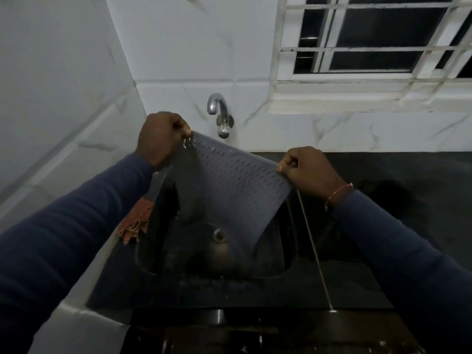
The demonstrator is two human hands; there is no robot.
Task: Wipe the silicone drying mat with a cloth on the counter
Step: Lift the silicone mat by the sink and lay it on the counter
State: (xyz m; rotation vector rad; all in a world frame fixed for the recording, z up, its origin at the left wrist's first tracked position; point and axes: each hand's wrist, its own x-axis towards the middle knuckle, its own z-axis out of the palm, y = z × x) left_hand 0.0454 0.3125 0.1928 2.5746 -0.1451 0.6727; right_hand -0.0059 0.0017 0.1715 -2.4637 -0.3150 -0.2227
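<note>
Left hand [163, 136]: fist closed, pinching the mat's [229, 187] upper left corner between thumb and curled fingers. Right hand [306, 169]: same grip on the upper right corner, held lower, so the top edge slopes down to the right. Thin band [339, 195] on the right wrist, dark sleeves on both arms. Mat hangs free below the two hands, over the sink [178, 264], not on the counter [383, 200]. Grey, studded with rows of small nubs. It sags and curls along the left side, lower end bowing toward the drain. Judged: light, floppy, no stiffness of its own, and likely slick if wet. Pale flecks under the left thumb may be water drops; cannot say for sure. Corner pinches suit carrying it, but for wiping it will want laying flat on the counter with one palm pressing it down, or it will bunch and slide under the cloth. Cloth [138, 221], orange check, lies crumpled on the sink's left rim, just under the left forearm, untouched. Tap [219, 113] on the tiled wall behind the mat's top edge. Barred window [370, 39] upper right, dark outside.
</note>
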